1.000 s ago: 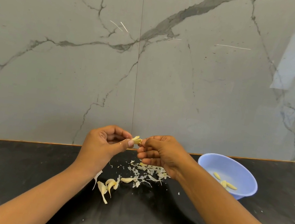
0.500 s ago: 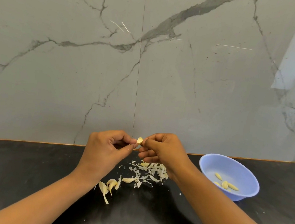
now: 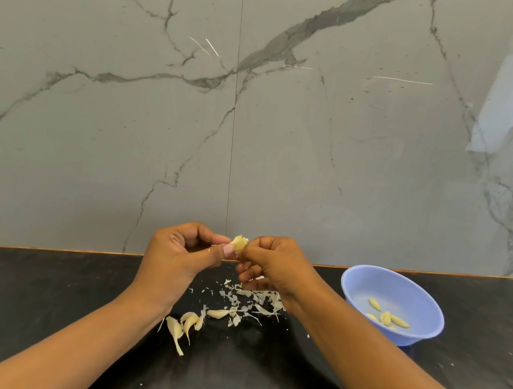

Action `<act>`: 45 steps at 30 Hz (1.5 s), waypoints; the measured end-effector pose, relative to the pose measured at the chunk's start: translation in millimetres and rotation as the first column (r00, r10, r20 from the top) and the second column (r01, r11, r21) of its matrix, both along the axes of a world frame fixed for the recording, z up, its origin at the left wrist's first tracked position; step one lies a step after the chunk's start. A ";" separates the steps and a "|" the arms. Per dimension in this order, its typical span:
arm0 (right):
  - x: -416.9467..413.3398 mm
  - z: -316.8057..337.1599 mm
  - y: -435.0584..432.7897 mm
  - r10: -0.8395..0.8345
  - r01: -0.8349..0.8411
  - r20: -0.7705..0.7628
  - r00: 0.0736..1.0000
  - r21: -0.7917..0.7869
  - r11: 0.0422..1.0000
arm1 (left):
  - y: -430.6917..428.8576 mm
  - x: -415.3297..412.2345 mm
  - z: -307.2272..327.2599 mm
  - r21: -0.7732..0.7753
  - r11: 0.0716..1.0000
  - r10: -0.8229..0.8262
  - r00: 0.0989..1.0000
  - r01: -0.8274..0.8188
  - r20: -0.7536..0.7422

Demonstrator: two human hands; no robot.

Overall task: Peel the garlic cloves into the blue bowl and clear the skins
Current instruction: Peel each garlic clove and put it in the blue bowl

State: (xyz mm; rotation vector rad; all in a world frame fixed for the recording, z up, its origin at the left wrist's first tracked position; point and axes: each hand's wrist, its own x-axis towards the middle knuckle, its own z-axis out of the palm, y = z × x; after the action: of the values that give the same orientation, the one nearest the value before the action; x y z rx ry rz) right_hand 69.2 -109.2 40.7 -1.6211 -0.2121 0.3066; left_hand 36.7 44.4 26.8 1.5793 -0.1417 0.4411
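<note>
The job is partly done. A few peeled cloves [image 3: 386, 318] lie in the bottom of the blue bowl [image 3: 362, 289], which sits on the dark surface [image 3: 46, 292] off to the right. One garlic clove [image 3: 239, 243] is up in the air between the two hands, above the surface and in front of the wall. The left hand [image 3: 174, 258] pinches it with the thumb and first finger. The right hand [image 3: 275, 267] pinches its other side, so the fingers [image 3: 208, 237] of both hands are clamped on this one clove. It looks like some skin is on it, so I think this clove is not finished yet. Under the hands lies a pile of thin white skins [image 3: 252, 299], spread out on the surface. Just beside that pile, nearer the left arm, lie a few whole cloves [image 3: 186, 322] with their skin on. So there is more to do: finish this clove, drop it in the bowl, peel the ones that wait, and then clear the skins away. Behind it all stands a grey marble wall [image 3: 319, 137] with dark lines in it. Nothing stands between the hands and the bowl, so the way there is open. The skins are light and small, and tiny bits lie well apart from the pile, so I think they may be fiddly to gather.
</note>
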 end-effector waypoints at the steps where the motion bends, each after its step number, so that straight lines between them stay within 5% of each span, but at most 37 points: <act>1: 0.3 -0.8 0.2 0.010 -0.010 0.008 1.000 -0.033 0.999 | -0.5 0.2 0.4 -0.053 0.998 -0.018 1.000 0.017 -0.019; 10: 16.0 13.0 -27.1 0.001 0.170 0.358 0.934 -0.446 0.879 | 3.6 2.8 1.0 -0.203 0.975 -0.119 0.980 0.085 -0.160; 13: 16.1 13.0 -27.5 -0.008 0.208 0.424 0.906 -0.426 0.880 | 4.1 2.8 0.0 -0.193 0.978 -0.117 0.978 0.083 -0.174; 18: 9.3 9.4 -18.1 0.089 -0.024 0.269 0.959 -0.236 0.971 | 5.3 3.7 -1.4 -0.133 0.990 -0.079 0.980 0.055 -0.183; 21: 9.3 2.8 -12.5 0.090 -0.025 0.317 0.944 -0.205 0.979 | 3.4 2.5 -1.4 -0.049 0.997 -0.072 0.981 0.064 -0.179; 27: 12.3 -4.7 -10.5 0.158 0.056 0.562 0.812 -0.345 0.937 | 3.0 2.7 -4.2 0.028 0.999 -0.032 0.969 0.040 -0.243; 36: 14.9 -8.3 -11.4 0.186 0.070 0.673 0.716 -0.334 0.940 | 8.3 1.7 1.7 0.224 0.974 0.023 0.980 0.023 -0.199; 45: 17.0 -12.5 -12.2 0.276 0.152 0.820 0.501 -0.397 0.905 | 7.1 0.6 5.8 0.127 0.992 0.031 0.962 0.004 -0.272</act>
State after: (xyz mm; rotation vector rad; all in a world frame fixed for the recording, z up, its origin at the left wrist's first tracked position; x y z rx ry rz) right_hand 86.2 -121.4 28.1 -2.0989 -1.0630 -0.5147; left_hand 37.3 51.5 32.6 1.7506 0.0539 0.2232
